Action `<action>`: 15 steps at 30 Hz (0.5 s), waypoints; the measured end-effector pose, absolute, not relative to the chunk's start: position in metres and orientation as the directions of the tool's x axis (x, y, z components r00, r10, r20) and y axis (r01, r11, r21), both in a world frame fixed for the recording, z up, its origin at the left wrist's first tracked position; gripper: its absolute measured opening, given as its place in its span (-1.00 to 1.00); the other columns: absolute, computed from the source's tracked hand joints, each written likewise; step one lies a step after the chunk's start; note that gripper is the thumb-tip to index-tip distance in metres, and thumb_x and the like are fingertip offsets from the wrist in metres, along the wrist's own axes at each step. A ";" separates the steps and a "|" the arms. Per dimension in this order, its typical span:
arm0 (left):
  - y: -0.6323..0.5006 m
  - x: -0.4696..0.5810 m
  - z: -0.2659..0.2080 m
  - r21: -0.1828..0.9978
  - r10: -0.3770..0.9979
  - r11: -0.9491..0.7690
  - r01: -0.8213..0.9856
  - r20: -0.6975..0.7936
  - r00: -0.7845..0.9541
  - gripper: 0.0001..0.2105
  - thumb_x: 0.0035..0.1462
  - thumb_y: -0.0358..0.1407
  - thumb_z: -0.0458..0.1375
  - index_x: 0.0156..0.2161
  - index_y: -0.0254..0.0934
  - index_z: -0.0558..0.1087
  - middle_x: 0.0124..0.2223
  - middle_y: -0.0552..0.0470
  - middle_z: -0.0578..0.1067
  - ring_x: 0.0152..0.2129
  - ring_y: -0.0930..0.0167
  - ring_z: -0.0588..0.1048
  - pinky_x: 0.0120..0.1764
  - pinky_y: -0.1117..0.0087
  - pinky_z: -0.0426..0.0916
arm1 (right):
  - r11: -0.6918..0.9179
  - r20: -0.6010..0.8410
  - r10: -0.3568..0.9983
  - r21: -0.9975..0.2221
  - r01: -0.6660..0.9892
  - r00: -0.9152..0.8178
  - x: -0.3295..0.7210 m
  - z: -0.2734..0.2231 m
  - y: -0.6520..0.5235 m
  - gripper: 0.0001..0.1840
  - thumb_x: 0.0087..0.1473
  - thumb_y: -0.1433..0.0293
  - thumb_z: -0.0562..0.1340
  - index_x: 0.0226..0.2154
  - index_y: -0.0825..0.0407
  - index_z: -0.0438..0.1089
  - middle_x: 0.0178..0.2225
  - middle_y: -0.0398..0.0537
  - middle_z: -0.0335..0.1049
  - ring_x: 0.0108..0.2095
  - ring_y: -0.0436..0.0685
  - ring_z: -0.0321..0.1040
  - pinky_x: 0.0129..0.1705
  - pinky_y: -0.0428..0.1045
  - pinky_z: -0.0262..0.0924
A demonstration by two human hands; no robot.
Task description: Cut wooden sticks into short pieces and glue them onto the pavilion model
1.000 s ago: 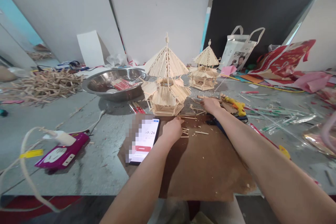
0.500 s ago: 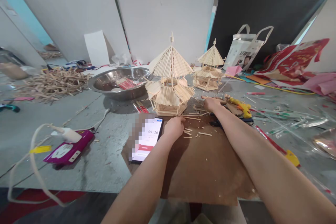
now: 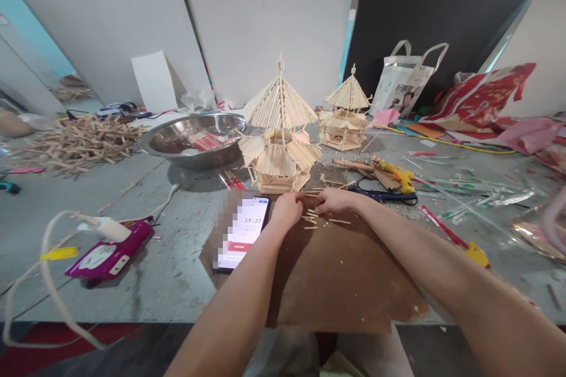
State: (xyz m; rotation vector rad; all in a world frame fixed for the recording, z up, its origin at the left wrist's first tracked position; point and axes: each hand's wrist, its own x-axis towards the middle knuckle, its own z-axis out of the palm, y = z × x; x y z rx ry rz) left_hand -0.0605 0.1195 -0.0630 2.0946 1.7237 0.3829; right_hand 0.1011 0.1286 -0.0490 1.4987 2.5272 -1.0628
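Observation:
A two-tiered pavilion model (image 3: 280, 112) of thin wooden sticks stands upright at the back edge of a brown board (image 3: 336, 283). In front of its base, my left hand (image 3: 287, 212) has its fingers closed at the end of a thin wooden stick (image 3: 310, 192). Close to its right, my right hand (image 3: 333, 201) has fingers pinched downward beside the same stick; its fingertips partly hide what is between them. Short stick pieces (image 3: 311, 218) lie just below and between both hands. A phone (image 3: 243, 230) showing a timer lies left of my left hand.
Behind are a smaller stick pavilion (image 3: 345, 115) and a steel basin (image 3: 190, 156). Loose sticks (image 3: 84, 141) are heaped left, near a purple power strip (image 3: 110, 250). On the right lie a yellow glue gun (image 3: 398, 177), a red-and-yellow tool (image 3: 475, 252) and clear plastic wrappers (image 3: 481, 200).
My right hand has moved left and nearer, from beside the glue gun to close by my left hand. My left hand stays near the pavilion's base. The view has shifted slightly.

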 end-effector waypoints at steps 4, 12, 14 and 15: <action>0.120 -0.061 -0.063 0.475 0.977 -0.163 0.865 -0.045 0.208 -0.72 -0.08 -0.40 -0.06 -0.33 -0.21 0.48 -0.30 0.00 0.51 -0.32 0.40 0.43 -0.23 0.43 0.26 | 0.298 -0.333 0.786 -0.534 0.791 -0.521 0.103 -0.051 0.134 -0.75 -0.18 0.27 0.12 -0.68 0.09 0.32 -0.74 -0.21 0.22 -0.68 -0.07 0.12 -0.58 -0.15 -0.01; 0.119 -0.060 -0.062 0.481 0.975 -0.175 0.859 -0.035 0.219 -0.74 -0.10 -0.39 -0.04 -0.35 -0.23 0.48 -0.31 -0.01 0.51 -0.34 0.39 0.43 -0.25 0.42 0.26 | 0.308 -0.316 0.792 -0.532 0.789 -0.522 0.100 -0.046 0.131 -0.76 -0.18 0.32 0.12 -0.71 0.09 0.32 -0.75 -0.20 0.23 -0.67 -0.07 0.14 -0.56 -0.16 0.01; 0.117 -0.060 -0.062 0.481 0.974 -0.176 0.859 -0.040 0.222 -0.74 -0.10 -0.40 -0.04 -0.35 -0.22 0.48 -0.31 0.00 0.51 -0.33 0.40 0.43 -0.25 0.44 0.26 | 0.316 -0.305 0.791 -0.538 0.782 -0.530 0.103 -0.042 0.129 -0.77 -0.18 0.33 0.10 -0.68 0.09 0.35 -0.73 -0.20 0.25 -0.65 -0.07 0.16 -0.54 -0.16 0.02; 0.116 -0.060 -0.061 0.482 0.974 -0.174 0.859 -0.043 0.222 -0.74 -0.09 -0.40 -0.04 -0.35 -0.22 0.48 -0.31 0.01 0.51 -0.33 0.40 0.43 -0.25 0.44 0.26 | 0.317 -0.294 0.798 -0.538 0.781 -0.527 0.107 -0.039 0.128 -0.79 -0.18 0.34 0.10 -0.65 0.09 0.37 -0.72 -0.20 0.26 -0.64 -0.06 0.17 -0.54 -0.16 0.02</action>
